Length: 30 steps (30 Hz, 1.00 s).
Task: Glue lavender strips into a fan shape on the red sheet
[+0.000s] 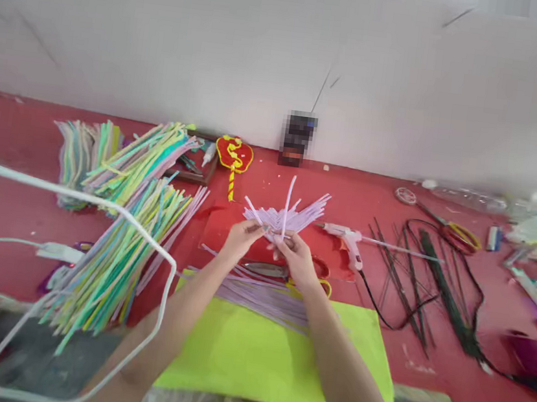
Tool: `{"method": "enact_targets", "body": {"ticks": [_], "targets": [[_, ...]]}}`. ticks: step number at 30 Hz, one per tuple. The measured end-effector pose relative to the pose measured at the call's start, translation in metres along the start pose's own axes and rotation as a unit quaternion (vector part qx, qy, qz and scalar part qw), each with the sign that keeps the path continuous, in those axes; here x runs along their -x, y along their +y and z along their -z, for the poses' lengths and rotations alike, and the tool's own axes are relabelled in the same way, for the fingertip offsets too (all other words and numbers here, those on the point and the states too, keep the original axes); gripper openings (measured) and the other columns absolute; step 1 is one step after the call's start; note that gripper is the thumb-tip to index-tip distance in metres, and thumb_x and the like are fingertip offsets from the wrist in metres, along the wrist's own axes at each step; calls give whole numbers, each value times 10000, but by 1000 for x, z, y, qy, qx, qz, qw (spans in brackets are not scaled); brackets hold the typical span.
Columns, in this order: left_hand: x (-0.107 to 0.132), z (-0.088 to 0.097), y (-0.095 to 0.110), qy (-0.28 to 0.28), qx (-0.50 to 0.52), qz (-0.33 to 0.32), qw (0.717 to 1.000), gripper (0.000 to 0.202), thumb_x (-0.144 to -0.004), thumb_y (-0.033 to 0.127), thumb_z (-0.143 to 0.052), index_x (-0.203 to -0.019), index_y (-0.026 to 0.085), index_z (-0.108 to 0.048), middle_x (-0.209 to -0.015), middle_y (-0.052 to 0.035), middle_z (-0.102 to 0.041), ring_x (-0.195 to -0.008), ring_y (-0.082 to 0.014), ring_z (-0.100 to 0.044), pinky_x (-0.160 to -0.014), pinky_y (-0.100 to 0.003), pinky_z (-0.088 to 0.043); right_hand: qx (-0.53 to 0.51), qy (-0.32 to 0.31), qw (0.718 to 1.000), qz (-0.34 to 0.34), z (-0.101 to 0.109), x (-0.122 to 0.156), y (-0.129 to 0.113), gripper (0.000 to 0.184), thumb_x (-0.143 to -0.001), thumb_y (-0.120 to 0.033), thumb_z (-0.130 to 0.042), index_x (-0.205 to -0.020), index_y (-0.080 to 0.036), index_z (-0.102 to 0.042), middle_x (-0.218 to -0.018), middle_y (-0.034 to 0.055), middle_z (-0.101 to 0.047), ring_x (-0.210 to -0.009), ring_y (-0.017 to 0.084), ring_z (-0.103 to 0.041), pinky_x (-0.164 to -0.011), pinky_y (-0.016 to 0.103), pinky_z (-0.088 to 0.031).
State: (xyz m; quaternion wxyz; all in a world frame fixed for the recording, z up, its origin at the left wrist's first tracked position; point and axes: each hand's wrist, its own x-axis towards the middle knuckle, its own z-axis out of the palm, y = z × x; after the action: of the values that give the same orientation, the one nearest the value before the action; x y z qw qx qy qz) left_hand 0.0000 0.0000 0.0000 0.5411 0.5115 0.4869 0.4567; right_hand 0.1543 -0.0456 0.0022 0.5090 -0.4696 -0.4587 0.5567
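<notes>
Both my hands meet over the middle of the red table, around a woven piece of lilac pipe cleaners (308, 216) whose ends fan out to the upper right. My left hand (243, 237) pinches its left side. With fingers closed, my right hand (295, 253) grips the near right side, where one lilac stem stands upright. Just below the hands lie scissors (264, 270) with yellow and red handles, partly covered by my right wrist. Loose lilac pipe cleaners (261, 301) are spread on a lime-green sheet (249, 361) under my forearms.
Bundles of multicoloured pipe cleaners (115, 254) lie at left, near a white cable (165, 306) looping across the foreground. A glue gun (349, 240), dark green stems (452, 295) and another pair of scissors (460, 236) are at right. A red-and-yellow ornament (234, 154) lies behind.
</notes>
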Motion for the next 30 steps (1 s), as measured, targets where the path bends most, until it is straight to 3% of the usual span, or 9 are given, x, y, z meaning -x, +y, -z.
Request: {"method": "enact_targets", "body": {"ticks": [7, 11, 16, 21, 24, 26, 30], "targets": [[2, 2, 5, -40, 45, 10, 998, 405, -659, 509, -721, -826, 140, -710, -836, -72, -737, -875, -243, -674, -840, -351, -502, -9, 32, 999, 8, 6, -2, 1, 323, -759, -512, -656, -805, -194, -630, -603, -44, -571, -489, 83, -500, -515, 231, -414], [6, -4, 4, -93, 114, 50, 988, 492, -697, 602, -652, -882, 146, -668, -800, -63, -728, -737, -212, -685, -753, -346, -533, -36, 65, 997, 18, 6, -3, -1, 329, -719, -497, -705, -690, -192, -585, -612, -39, -584, -495, 82, -502, -529, 234, -431], [9, -10, 1, -149, 78, 59, 984, 441, -648, 545, -728, -784, 145, -603, -697, -37, -706, -631, -182, -673, -670, -319, -540, -49, 97, 994, 20, 7, -3, -6, 343, -685, -496, -732, -672, -191, -576, -598, -36, -590, -518, 94, -516, -569, 249, -466], [13, -12, 5, -181, 82, 66, 978, 422, -676, 544, -712, -702, 148, -568, -663, -34, -695, -617, -168, -670, -670, -314, -547, -114, 76, 990, -15, 7, -2, -9, 330, -673, -455, -755, -847, -190, -665, -652, -33, -603, -563, 90, -515, -585, 237, -468], [15, -12, 9, -191, 91, 69, 975, 424, -671, 544, -719, -706, 147, -575, -639, -20, -680, -613, -160, -662, -666, -304, -545, -179, 11, 982, -64, 7, -1, -12, 447, -639, -437, -787, -997, -187, -693, -637, -47, -569, -553, 71, -475, -572, 222, -454], [16, -12, 11, -199, 96, 72, 973, 422, -673, 542, -718, -712, 145, -582, -623, -13, -669, -598, -153, -652, -654, -295, -541, -205, -25, 974, -89, 8, 0, -13, 478, -604, -436, -812, -994, -181, -705, -622, -50, -553, -532, 59, -444, -555, 217, -443], [17, -13, 11, -224, 106, 72, 966, 403, -683, 525, -712, -705, 140, -594, -654, -22, -672, -597, -153, -645, -639, -289, -530, -207, -34, 971, -112, 9, 1, -14, 461, -565, -416, -839, -943, -182, -718, -617, -42, -563, -510, 54, -428, -520, 212, -419]]}}
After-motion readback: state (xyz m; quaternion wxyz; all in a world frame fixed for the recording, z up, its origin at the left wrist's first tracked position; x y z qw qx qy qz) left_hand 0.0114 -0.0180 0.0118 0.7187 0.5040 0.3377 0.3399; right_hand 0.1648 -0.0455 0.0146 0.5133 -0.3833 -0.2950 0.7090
